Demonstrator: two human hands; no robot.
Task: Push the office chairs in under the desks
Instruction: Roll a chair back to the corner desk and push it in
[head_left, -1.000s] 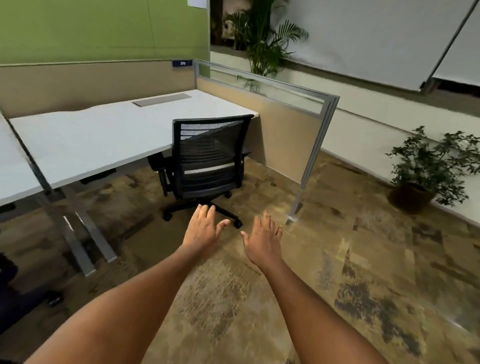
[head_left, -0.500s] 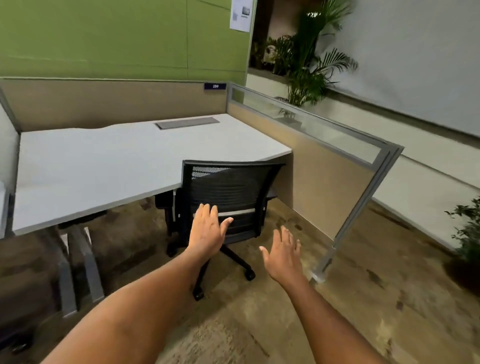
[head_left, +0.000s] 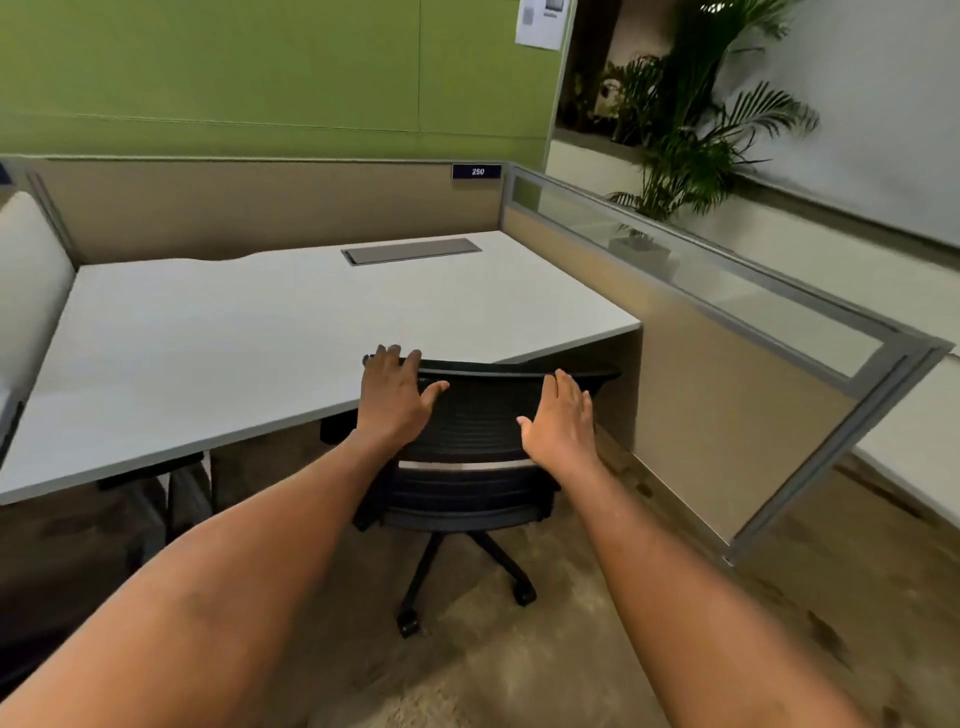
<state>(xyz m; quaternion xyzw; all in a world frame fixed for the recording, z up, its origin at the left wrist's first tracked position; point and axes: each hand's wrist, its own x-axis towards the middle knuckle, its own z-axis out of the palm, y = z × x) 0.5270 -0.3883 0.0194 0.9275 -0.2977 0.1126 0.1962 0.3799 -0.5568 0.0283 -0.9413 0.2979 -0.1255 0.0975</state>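
A black mesh office chair (head_left: 478, 431) stands at the front edge of a white desk (head_left: 260, 332), its seat partly under the top and its wheeled base (head_left: 467, 566) out on the carpet. My left hand (head_left: 395, 400) lies on the top left of the backrest, fingers reaching the top rim. My right hand (head_left: 561, 421) presses flat on the right side of the mesh back, fingers extended.
A tan partition with a glass strip (head_left: 727, 415) closes the desk's right side, close to the chair. A grey cable cover (head_left: 410, 250) sits at the desk's back. A desk leg (head_left: 182, 493) stands to the left. A palm plant (head_left: 691, 135) is behind the partition.
I have come closer to the chair. Both hands, earlier in the air short of it, now rest on the backrest.
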